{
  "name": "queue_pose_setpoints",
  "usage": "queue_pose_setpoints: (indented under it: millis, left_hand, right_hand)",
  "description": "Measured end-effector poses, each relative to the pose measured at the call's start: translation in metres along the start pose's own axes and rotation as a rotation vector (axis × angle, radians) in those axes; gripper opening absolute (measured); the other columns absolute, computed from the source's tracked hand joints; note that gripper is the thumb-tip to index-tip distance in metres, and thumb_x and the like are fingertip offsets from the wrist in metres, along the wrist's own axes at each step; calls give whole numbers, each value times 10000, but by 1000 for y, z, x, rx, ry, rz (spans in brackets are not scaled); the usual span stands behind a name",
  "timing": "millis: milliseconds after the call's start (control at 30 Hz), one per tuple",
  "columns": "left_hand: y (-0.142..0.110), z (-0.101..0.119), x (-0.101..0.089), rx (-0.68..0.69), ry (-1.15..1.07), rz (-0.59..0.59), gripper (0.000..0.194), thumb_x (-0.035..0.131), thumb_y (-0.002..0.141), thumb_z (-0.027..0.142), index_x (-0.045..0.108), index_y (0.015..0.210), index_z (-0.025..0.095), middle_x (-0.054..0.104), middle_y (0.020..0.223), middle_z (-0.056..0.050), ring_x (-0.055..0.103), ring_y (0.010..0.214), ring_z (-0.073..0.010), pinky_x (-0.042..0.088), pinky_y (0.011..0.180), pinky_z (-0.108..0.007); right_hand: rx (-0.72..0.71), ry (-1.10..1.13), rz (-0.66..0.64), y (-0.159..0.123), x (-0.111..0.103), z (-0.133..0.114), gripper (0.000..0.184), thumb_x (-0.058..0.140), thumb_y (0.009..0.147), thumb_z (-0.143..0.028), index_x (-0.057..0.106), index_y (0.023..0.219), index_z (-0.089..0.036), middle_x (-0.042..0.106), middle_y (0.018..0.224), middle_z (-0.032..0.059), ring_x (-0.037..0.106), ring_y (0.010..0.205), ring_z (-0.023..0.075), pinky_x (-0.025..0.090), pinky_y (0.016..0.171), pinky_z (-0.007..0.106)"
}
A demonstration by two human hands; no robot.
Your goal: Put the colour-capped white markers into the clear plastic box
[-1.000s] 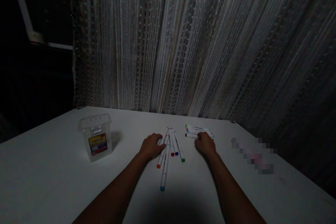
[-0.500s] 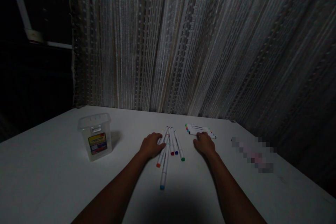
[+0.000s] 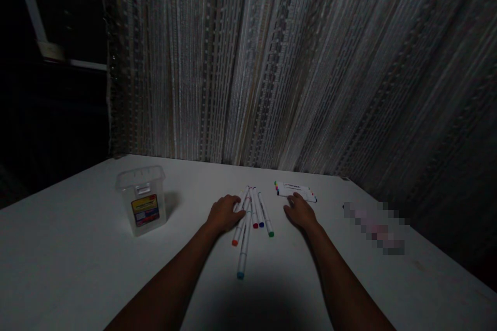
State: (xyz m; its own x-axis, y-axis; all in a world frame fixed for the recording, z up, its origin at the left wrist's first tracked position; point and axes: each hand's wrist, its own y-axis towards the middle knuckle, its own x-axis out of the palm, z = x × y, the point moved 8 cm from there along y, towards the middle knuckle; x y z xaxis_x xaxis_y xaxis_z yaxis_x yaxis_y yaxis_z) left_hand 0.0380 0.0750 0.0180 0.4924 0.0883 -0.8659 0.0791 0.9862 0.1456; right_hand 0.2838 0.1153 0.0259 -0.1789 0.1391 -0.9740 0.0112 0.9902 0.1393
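Observation:
My left hand point(image 3: 224, 214) rests on the table at the left edge of a loose fan of white markers, thumb and fingers apart. Its thumb reaches the orange-capped marker point(image 3: 236, 238), beside the light-blue-capped marker point(image 3: 241, 261). Red-, dark-blue- and green-capped markers lie to the right, the green-capped marker point(image 3: 266, 217) being outermost. My right hand point(image 3: 301, 213) lies low with fingers stretched out, fingertips at the near side of a row of white markers point(image 3: 297, 191) lying crosswise. Its fingertips partly cover the nearest marker in that row.
A clear plastic tub point(image 3: 142, 199) with a yellow and blue label stands on the left of the white table point(image 3: 77, 248). A blurred-out pinkish item point(image 3: 375, 227) lies at the right. A striped curtain point(image 3: 240, 62) hangs behind the table's far edge.
My right hand has shifted slightly left and away from me. The nearest crosswise marker has moved with it, closer against the row. My left hand stays in place.

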Motion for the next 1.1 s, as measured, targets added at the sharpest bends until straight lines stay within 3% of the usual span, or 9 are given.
queue_pose_setpoints:
  millis: [233, 600, 700, 800, 900, 967, 1100]
  left_hand:
    - [-1, 0, -1, -9, 4, -13, 432, 533, 763, 392, 553, 1148, 197, 579, 1185, -66, 526, 1073, -234, 398, 906, -319]
    - [-2, 1, -2, -9, 9, -15, 421, 534, 769, 390, 555, 1146, 204, 578, 1193, -66, 522, 1091, -229, 381, 940, -320]
    - [-2, 1, -3, -10, 8, -13, 428, 538, 765, 391, 555, 1148, 200, 581, 1188, -68, 525, 1087, -231, 385, 935, -322]
    - [-2, 1, -3, -7, 10, -5, 434, 542, 760, 394, 555, 1146, 198, 581, 1184, -68, 523, 1090, -234, 385, 935, -328]
    - [-1, 0, -2, -8, 14, -5, 433, 544, 759, 396, 555, 1146, 202, 583, 1179, -64, 527, 1082, -231, 389, 930, -325]
    - [0, 0, -1, -8, 17, -11, 427, 541, 762, 396, 555, 1145, 206, 583, 1178, -62, 530, 1079, -228, 390, 929, -321]
    - [1, -1, 0, -6, 18, -21, 420, 538, 766, 396, 556, 1144, 212, 577, 1194, -60, 524, 1095, -226, 378, 946, -314]
  right_hand:
    - [-15, 31, 92, 0, -7, 0, 385, 477, 791, -269, 560, 1140, -129, 462, 1297, 139, 486, 1135, 235, 376, 923, 300]
    - [-13, 24, 72, -1, -9, -4, 384, 490, 793, -274, 563, 1143, -132, 486, 1276, 128, 477, 1132, 223, 360, 901, 275]
    - [-82, 82, 70, -8, -10, -25, 345, 480, 807, -320, 602, 1071, -135, 594, 1123, 115, 522, 1045, 207, 370, 846, 258]
    - [-236, 101, 10, -20, -6, -61, 328, 466, 807, -391, 638, 950, -151, 646, 977, 88, 556, 924, 187, 377, 746, 241]
    - [-301, 11, -60, -30, -1, -81, 262, 505, 763, -330, 640, 905, -157, 653, 935, 91, 564, 892, 195, 369, 702, 247]
    - [-237, -55, -113, -31, -1, -73, 236, 518, 718, -227, 637, 911, -158, 654, 940, 102, 577, 883, 208, 368, 685, 259]
    - [-52, -123, -173, -25, -12, -32, 343, 528, 644, -116, 625, 969, -166, 645, 996, 120, 589, 898, 232, 377, 675, 273]
